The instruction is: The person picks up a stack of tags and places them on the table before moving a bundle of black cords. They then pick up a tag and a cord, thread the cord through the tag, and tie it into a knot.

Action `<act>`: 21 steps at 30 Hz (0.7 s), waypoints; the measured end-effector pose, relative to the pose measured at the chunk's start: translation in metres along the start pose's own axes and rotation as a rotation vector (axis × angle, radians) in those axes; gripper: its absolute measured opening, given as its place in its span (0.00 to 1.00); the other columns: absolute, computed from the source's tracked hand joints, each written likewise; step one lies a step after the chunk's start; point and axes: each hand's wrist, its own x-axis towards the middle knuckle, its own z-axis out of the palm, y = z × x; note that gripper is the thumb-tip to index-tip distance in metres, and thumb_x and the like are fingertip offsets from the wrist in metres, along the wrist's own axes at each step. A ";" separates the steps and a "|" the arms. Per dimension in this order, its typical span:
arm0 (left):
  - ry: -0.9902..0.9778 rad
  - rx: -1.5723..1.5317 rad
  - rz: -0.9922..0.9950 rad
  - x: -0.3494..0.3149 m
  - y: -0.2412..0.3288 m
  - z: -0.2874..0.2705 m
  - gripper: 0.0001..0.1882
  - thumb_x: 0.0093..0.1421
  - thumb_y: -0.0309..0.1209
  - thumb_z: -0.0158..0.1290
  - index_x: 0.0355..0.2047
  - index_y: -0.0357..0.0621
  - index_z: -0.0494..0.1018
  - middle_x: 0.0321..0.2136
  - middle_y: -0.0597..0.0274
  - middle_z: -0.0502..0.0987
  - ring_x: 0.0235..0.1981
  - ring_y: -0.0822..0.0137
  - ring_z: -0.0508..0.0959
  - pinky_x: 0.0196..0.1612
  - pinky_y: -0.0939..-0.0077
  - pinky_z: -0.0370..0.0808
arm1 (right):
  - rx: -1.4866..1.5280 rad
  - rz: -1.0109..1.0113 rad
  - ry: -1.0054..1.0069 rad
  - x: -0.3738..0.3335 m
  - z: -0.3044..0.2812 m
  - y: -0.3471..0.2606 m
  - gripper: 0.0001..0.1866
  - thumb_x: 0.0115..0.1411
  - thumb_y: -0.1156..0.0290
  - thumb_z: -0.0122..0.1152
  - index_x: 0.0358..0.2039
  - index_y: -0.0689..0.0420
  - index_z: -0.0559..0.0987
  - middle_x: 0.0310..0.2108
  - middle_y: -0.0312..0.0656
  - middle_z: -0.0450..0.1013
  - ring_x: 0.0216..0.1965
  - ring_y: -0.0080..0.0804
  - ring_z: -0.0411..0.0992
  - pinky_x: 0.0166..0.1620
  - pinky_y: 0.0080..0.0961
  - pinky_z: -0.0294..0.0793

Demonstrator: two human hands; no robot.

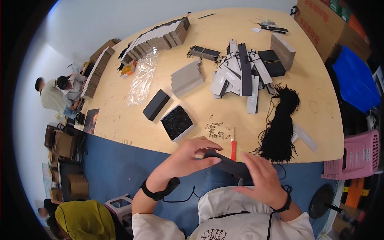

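A long dark stack of tags (229, 164), slightly bowed, is held over the table's near edge. My left hand (192, 157) pinches its left end between thumb and fingers. At the other end my right hand (262, 174) has its thumb below and fingers above, closed around the stack. Just beyond lies a red-handled tool (233, 149) with a thin metal tip, beside several small loose fasteners (216, 131). A white box (176, 123) full of tiny black pieces stands to the left, next to a dark block-shaped stack (156, 105). Right of the tool lies a bundle of black cords (282, 126).
A pile of grey and black tags with cords (240, 72) covers the middle right. Grey card stacks (187, 79) stand left of it, with a long row of stacks (158, 40) farther back. A pink plastic stool (356, 156) is at the right. Other people sit at the left.
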 end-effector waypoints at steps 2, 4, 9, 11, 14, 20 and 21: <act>-0.055 -0.061 0.034 0.015 -0.008 0.012 0.15 0.59 0.25 0.61 0.46 0.36 0.76 0.39 0.62 0.76 0.41 0.73 0.75 0.43 0.81 0.73 | -0.031 -0.012 -0.038 -0.003 0.013 0.005 0.31 0.51 0.63 0.72 0.52 0.63 0.71 0.41 0.48 0.74 0.39 0.43 0.75 0.44 0.35 0.75; -0.081 -0.084 0.034 0.028 -0.013 0.021 0.15 0.59 0.27 0.62 0.45 0.35 0.76 0.40 0.63 0.77 0.41 0.75 0.75 0.41 0.79 0.74 | -0.029 0.152 -0.042 -0.014 0.031 0.016 0.30 0.53 0.64 0.70 0.53 0.63 0.70 0.39 0.48 0.73 0.34 0.44 0.76 0.37 0.33 0.77; 0.387 0.825 0.199 0.085 -0.032 -0.017 0.18 0.53 0.32 0.64 0.43 0.40 0.75 0.39 0.54 0.77 0.42 0.55 0.77 0.44 0.64 0.75 | -0.143 0.213 0.100 -0.010 0.043 0.047 0.26 0.58 0.67 0.64 0.53 0.65 0.67 0.39 0.53 0.72 0.36 0.51 0.76 0.36 0.36 0.78; 0.587 1.144 0.033 0.110 -0.044 -0.057 0.16 0.53 0.32 0.63 0.41 0.42 0.76 0.39 0.53 0.76 0.43 0.51 0.77 0.44 0.57 0.75 | -0.172 0.246 0.116 -0.004 0.043 0.050 0.26 0.59 0.67 0.64 0.53 0.66 0.67 0.40 0.53 0.72 0.36 0.51 0.76 0.36 0.36 0.78; 0.635 1.210 -0.137 0.135 -0.075 -0.103 0.13 0.53 0.31 0.60 0.40 0.45 0.77 0.40 0.56 0.76 0.45 0.53 0.76 0.46 0.53 0.74 | -0.182 0.277 0.143 -0.002 0.049 0.060 0.26 0.60 0.67 0.62 0.54 0.66 0.66 0.42 0.55 0.70 0.37 0.52 0.75 0.37 0.37 0.78; 0.643 1.115 -0.197 0.157 -0.093 -0.104 0.12 0.53 0.29 0.58 0.40 0.48 0.77 0.42 0.59 0.76 0.48 0.55 0.75 0.49 0.49 0.70 | -0.123 0.291 0.188 -0.007 0.058 0.077 0.25 0.60 0.66 0.62 0.53 0.67 0.67 0.40 0.55 0.71 0.37 0.53 0.75 0.37 0.38 0.78; 0.700 1.092 -0.165 0.157 -0.097 -0.104 0.12 0.52 0.30 0.59 0.39 0.47 0.77 0.39 0.59 0.76 0.46 0.54 0.76 0.46 0.52 0.72 | -0.113 0.289 0.198 -0.005 0.057 0.076 0.25 0.60 0.66 0.61 0.52 0.67 0.67 0.40 0.55 0.71 0.36 0.53 0.75 0.37 0.38 0.78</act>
